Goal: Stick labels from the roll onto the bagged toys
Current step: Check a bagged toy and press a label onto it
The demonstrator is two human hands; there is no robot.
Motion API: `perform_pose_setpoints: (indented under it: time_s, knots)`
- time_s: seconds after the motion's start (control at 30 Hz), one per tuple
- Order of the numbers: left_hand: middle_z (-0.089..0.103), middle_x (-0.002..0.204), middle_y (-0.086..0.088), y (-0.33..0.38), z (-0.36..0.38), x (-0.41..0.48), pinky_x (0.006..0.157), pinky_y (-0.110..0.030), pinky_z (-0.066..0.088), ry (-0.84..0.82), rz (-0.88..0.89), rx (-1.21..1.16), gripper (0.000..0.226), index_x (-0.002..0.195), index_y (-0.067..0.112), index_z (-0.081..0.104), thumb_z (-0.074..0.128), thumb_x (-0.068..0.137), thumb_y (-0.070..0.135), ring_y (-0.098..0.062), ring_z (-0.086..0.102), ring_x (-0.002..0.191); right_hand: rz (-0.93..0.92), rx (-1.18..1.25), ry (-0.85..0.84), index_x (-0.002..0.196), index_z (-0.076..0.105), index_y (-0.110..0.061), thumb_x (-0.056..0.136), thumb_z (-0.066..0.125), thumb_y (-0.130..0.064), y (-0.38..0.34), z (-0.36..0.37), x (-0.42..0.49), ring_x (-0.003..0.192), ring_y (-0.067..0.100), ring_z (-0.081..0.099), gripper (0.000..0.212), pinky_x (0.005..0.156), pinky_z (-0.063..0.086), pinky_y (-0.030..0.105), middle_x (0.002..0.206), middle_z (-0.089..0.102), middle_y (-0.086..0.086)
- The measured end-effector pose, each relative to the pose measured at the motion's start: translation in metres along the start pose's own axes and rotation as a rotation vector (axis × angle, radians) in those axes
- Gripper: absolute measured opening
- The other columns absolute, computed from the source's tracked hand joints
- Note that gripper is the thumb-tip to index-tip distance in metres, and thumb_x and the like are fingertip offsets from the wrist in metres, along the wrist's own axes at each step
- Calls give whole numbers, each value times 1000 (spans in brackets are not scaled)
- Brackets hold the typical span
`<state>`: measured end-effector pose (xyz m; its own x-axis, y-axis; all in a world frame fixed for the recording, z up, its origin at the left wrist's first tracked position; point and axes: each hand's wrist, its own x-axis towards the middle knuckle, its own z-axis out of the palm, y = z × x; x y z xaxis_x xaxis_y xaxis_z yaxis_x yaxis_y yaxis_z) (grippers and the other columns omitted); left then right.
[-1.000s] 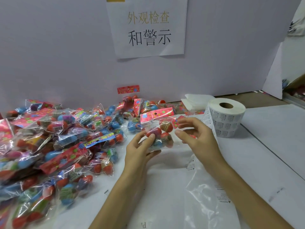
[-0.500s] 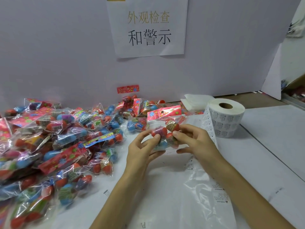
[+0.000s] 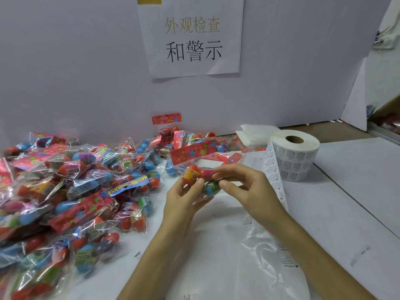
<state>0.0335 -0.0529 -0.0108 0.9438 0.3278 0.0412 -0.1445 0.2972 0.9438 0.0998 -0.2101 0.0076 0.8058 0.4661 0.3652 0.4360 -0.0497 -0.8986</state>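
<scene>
Left hand [image 3: 184, 200] fingers curled, gripping bagged toy [image 3: 200, 176] above table centre. Right hand [image 3: 249, 187] thumb and forefinger pinch same bag's right side. Label roll [image 3: 295, 158] far right, strip trailing near.

A bagged toy [image 3: 200, 169] is held above the white table [image 3: 357, 191] by the left hand [image 3: 184, 198] and right hand [image 3: 249, 187] (label roll [image 3: 294, 158] just beside).
</scene>
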Motion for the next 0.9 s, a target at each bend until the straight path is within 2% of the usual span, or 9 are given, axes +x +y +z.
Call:
perform_pose_setpoints:
  time_s: [0.07,0.13,0.23,0.43,0.53,0.6,0.73,0.83,0.9]
  knots:
    - [73,121,-12,4,-1,0,88,-34,60,-43,-56,-93,32,127,8,66,62,98,23,-28,71,112,35,-32,107,107,72,-29,89,75,-12,0,-3,2,95,5,69,25,76,53,15,99,74,-12]
    - [72,124,-14,6,0,0,87,-33,60,-74,-106,-222,33,125,6,69,62,98,23,-28,70,115,119,13,140,110,71,-26,88,77,-17,1,-7,3,92,9,70,25,75,57,20,103,72,-9]
    - [71,125,-19,8,2,0,84,-34,62,-77,-248,-440,30,111,4,78,66,92,23,-31,70,114,280,234,56,107,72,-18,91,73,-20,-2,-9,5,78,17,73,16,68,59,26,97,74,5]
    - [66,126,-30,5,-1,2,84,-41,63,-80,-428,-648,46,125,-9,65,69,87,16,-41,69,113,305,304,7,102,71,-12,90,73,-25,-4,-6,3,73,23,72,18,70,60,28,87,75,9]
    - [72,120,-21,4,-3,3,77,-37,64,-41,-347,-485,39,120,0,68,70,87,21,-34,73,106,286,190,-8,102,74,-17,91,73,-14,-4,-11,3,81,19,75,12,71,60,27,91,77,3]
    - [76,115,-12,3,-4,3,75,-32,62,13,-235,-247,37,121,7,69,69,90,26,-26,74,104,210,37,36,99,76,-20,89,73,-6,-5,-15,4,85,13,73,18,77,59,25,91,77,-2]
    - [77,107,-3,0,-6,5,80,-28,61,256,-59,257,23,115,20,68,72,93,23,-18,74,96,22,-285,340,96,71,-29,82,76,-3,-6,-28,6,96,6,63,30,81,45,10,104,71,-12]
    - [67,119,5,-3,-7,4,70,-17,58,345,69,469,42,126,30,53,76,91,29,-9,68,98,145,-325,464,117,63,-28,79,79,-7,1,-44,8,116,16,55,46,97,49,34,127,59,-3]
    - [61,128,4,-5,-6,1,73,-22,61,359,113,578,60,138,35,41,76,91,28,-11,69,100,301,-274,461,134,51,-25,79,81,-8,5,-51,10,123,20,53,64,99,50,43,137,50,-1]
